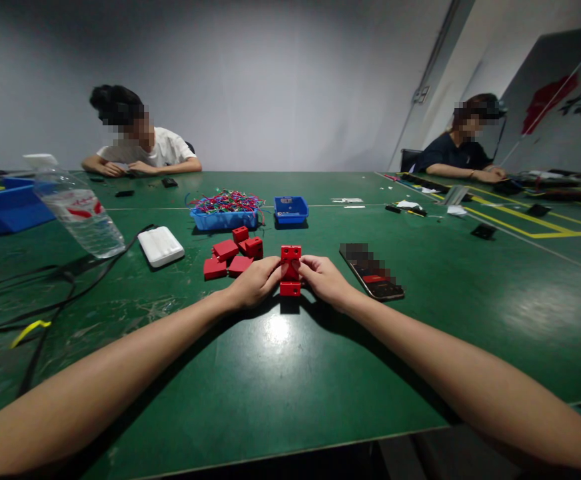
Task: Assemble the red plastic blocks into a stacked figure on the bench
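Both hands meet over the green table point(250, 380), holding a small red plastic block point(290, 289) with round holes in its ends. My left hand point(256, 283) pinches it from the left with thumb and fingers. On the opposite side, my right hand point(326, 280) grips it the same way. The thumbs cover part of its middle. Just beyond my left hand lies a loose group of similar red blocks point(225, 250). To the right of my right hand rests a smartphone point(373, 272).
Behind the blocks stand a blue tray of coloured wires point(226, 207) and a smaller blue bin point(291, 212). At left are a white box point(160, 247), a tilted water bottle point(78, 210) and black straps point(45, 313). Two people point(145, 150) point(463, 150) sit across the table.
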`<state>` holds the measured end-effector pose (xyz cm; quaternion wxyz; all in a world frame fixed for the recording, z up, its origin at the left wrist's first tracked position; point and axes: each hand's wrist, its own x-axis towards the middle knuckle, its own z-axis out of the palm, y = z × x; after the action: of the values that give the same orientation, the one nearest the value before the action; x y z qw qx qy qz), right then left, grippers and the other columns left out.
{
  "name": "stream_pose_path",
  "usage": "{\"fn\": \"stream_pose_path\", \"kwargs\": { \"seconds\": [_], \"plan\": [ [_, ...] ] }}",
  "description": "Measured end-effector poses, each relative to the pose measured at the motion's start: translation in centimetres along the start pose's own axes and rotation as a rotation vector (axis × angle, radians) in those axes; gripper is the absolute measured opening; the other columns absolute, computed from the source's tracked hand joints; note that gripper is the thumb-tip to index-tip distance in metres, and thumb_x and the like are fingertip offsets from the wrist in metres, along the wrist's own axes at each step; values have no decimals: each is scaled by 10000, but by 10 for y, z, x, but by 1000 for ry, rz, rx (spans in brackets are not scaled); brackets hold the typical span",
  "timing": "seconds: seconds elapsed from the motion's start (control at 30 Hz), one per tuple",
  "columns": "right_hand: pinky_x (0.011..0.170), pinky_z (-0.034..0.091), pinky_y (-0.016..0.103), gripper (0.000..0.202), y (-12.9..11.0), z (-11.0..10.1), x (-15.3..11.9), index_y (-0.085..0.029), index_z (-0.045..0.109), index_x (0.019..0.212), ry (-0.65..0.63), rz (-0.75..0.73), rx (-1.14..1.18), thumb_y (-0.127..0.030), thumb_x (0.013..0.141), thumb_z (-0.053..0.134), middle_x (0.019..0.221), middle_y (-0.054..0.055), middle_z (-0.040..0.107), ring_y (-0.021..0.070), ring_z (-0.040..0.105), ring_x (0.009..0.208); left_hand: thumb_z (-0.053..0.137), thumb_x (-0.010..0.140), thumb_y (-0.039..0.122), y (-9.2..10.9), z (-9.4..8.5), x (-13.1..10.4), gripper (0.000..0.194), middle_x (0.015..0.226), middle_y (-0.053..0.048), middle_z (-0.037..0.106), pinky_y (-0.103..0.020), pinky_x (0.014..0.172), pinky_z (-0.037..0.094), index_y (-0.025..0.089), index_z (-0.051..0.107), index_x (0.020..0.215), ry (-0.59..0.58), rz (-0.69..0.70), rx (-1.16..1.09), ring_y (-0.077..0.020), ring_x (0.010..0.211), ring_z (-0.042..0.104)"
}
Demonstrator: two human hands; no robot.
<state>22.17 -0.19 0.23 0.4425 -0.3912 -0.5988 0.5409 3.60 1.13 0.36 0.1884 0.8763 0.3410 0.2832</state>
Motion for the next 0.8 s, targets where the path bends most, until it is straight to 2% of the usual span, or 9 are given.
{"fn": "stream_pose_path", "kwargs": {
  "seconds": [0.23,0.47,0.67,0.8],
  "plan": [
    [639,475,267,384,1,0,1,-164,660,780,2,2,-13,-541,716,689,692,-11,629,134,576,633,318,977,352,-2,1,0,329,984,-101,672,-326,797,498,151,576,1019,1,9,50,-201,854,621],
    [635,467,261,328,3,-1,2,-159,668,799,-6,-20,-50,-485,771,642,700,-9,626,131,569,631,320,975,361,-5,2,1,330,927,-94,664,-316,751,492,150,574,986,3,13,76,-192,802,607],
    [627,471,256,364,2,-2,1,-156,661,794,-9,-41,-66,-519,770,649,685,-12,616,126,558,620,282,993,370,0,-2,0,358,941,-84,661,-299,769,486,153,567,990,-9,18,7,-185,820,612],
    [650,492,267,383,-1,-1,0,-166,662,815,-30,-40,-48,-545,755,663,732,-3,648,137,580,651,237,1001,373,5,-5,-1,394,910,-82,650,-291,761,483,156,556,919,-22,8,-40,-180,798,596]
  ]
}}
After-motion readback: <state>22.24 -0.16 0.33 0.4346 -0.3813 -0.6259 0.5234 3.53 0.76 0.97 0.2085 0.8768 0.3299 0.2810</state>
